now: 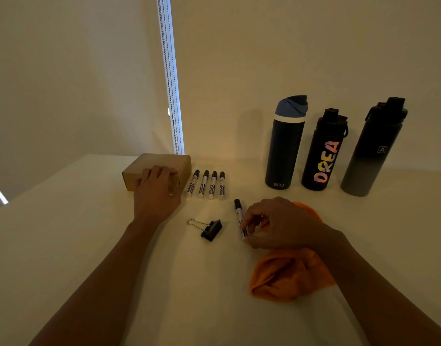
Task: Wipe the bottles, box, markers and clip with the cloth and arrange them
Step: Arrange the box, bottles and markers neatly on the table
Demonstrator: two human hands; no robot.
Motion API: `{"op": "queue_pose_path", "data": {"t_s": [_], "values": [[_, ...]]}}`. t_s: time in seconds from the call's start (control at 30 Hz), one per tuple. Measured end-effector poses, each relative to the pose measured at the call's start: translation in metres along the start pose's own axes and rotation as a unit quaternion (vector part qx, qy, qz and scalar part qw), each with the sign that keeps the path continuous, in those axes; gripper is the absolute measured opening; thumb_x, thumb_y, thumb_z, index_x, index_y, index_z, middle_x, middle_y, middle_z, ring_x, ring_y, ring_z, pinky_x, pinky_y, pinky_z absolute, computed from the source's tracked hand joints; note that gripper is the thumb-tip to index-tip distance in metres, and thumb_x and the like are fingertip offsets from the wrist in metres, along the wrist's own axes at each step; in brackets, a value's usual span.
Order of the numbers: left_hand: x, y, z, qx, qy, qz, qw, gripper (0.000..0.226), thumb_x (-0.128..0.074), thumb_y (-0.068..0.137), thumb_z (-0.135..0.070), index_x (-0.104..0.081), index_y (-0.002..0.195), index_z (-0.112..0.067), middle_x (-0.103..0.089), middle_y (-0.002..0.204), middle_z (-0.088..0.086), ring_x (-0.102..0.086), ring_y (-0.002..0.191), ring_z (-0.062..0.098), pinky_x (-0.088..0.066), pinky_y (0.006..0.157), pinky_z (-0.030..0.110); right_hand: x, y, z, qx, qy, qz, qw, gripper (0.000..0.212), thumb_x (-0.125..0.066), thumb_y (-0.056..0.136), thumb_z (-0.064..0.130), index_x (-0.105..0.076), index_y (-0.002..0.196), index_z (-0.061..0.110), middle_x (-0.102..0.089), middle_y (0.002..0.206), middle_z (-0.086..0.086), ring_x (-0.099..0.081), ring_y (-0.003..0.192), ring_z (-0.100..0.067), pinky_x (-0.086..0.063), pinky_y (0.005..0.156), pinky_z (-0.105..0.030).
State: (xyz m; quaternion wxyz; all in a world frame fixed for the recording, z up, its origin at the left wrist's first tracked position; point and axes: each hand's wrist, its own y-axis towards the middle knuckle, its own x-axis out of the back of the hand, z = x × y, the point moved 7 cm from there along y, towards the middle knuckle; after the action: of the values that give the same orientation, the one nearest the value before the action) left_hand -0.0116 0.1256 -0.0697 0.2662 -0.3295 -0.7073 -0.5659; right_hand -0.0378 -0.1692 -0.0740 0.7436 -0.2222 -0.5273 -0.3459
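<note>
We see a white, black-capped marker (238, 216), cap pointing away, pinched by the right hand (277, 223); the left hand (155, 189) grips the box (164, 159).

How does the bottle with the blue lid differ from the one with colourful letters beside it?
The blue-lidded bottle has a blue cap above a white band; the lettered bottle has an all-black cap with a loop handle. The blue-lidded bottle's body is plain, with only a small mark near its base; the lettered bottle carries big colourful letters up its side. Both are dark and stand upright.
</note>
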Motion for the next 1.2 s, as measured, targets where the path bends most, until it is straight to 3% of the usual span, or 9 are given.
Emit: {"op": "queue_pose_path", "data": {"t_s": [0.17,0.37,0.63,0.8,0.9,1.2], "values": [[-0.002,0.0,0.0,0.002,0.0,-0.003,1.0,0.038,-0.068,0.087,-0.03,-0.062,0.123,-0.021,-0.061,0.125,0.007,-0.051,0.118,0.031,-0.044,0.093,0.049,-0.003,0.014,-0.001,-0.006,-0.028,-0.052,0.998,0.041,-0.07,0.081,0.06,-0.065,0.117,0.04,-0.062,0.105,0.025,-0.057,0.091,0.003,-0.05,0.081,-0.017],[-0.004,0.003,0.0,-0.003,0.001,0.0,1.0,0.036,-0.065,0.088,-0.032,-0.061,0.122,-0.021,-0.06,0.125,0.006,-0.05,0.117,0.03,-0.044,0.092,0.046,-0.004,0.037,-0.011,-0.015,-0.03,-0.113,0.993,0.038,-0.068,0.085,0.054,-0.065,0.119,0.039,-0.065,0.107,0.02,-0.059,0.088,0.0,-0.05,0.077,-0.016],[-0.004,0.005,0.001,0.008,0.009,-0.016,1.0,0.031,-0.062,0.089,-0.033,-0.064,0.119,-0.023,-0.061,0.122,0.005,-0.05,0.116,0.029,-0.043,0.092,0.046,-0.007,0.067,-0.032,-0.041,0.0,-0.151,0.988,0.034,-0.071,0.086,0.048,-0.067,0.117,0.035,-0.067,0.109,0.015,-0.062,0.087,-0.003,-0.054,0.084,-0.023],[-0.006,0.007,0.002,0.012,0.013,-0.028,0.999,0.028,-0.062,0.091,-0.032,-0.065,0.117,-0.022,-0.062,0.12,0.005,-0.05,0.114,0.029,-0.042,0.091,0.046,-0.005,0.081,-0.036,-0.047,0.003,-0.172,0.984,0.032,-0.07,0.087,0.047,-0.067,0.117,0.034,-0.066,0.106,0.016,-0.058,0.079,0.0,-0.053,0.078,-0.021],[-0.006,0.008,0.002,0.011,0.016,-0.033,0.999,0.027,-0.063,0.091,-0.033,-0.065,0.116,-0.023,-0.062,0.119,0.005,-0.049,0.115,0.029,-0.041,0.091,0.046,-0.004,0.087,-0.038,-0.041,0.006,-0.185,0.982,0.03,-0.07,0.088,0.044,-0.068,0.117,0.034,-0.066,0.103,0.017,-0.053,0.073,0.003,-0.044,0.07,-0.015],[-0.009,0.01,0.003,0.013,0.016,-0.029,0.999,0.028,-0.063,0.092,-0.033,-0.064,0.118,-0.022,-0.061,0.121,0.006,-0.049,0.116,0.03,-0.04,0.094,0.047,-0.007,0.093,-0.045,-0.039,0.002,-0.195,0.98,0.033,-0.069,0.089,0.044,-0.067,0.12,0.034,-0.065,0.104,0.017,-0.05,0.071,0.004,-0.046,0.073,-0.018]]}}
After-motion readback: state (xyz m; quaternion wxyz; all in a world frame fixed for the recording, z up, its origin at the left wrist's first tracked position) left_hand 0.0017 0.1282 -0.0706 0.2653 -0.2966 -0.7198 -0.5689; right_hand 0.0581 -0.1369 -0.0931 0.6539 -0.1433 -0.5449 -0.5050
